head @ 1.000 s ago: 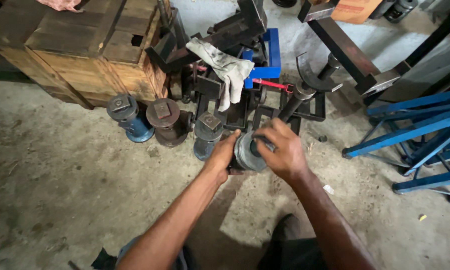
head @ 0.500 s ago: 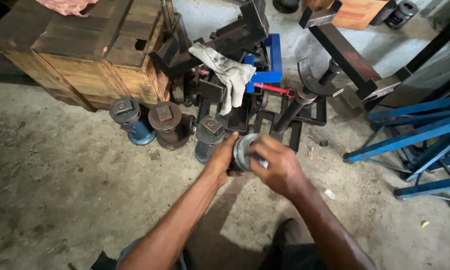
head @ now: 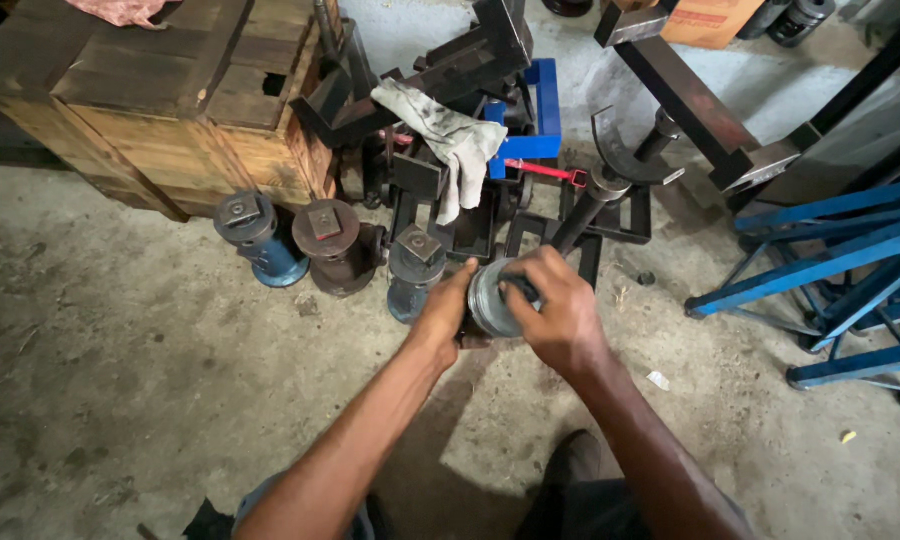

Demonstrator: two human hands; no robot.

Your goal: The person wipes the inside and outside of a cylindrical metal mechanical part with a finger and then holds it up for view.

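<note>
Rag (head: 450, 135) on frame (head: 470, 60), right of crate (head: 170, 100).

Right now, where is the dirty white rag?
In the head view, the rag hangs over the dark metal frames at top centre, right of the wooden crate and beyond both hands.

Open, bare dusty concrete floor (head: 120, 380) to the left and near side: lots of room to reach in. Blocked straight ahead by a row of three dark round metal jacks (head: 332, 245), close together. Behind those, a big brown wooden crate (head: 160, 110) and a crowded black metal frame (head: 470, 215). Blocked on the right by slanted blue metal bars (head: 830, 250).
</note>
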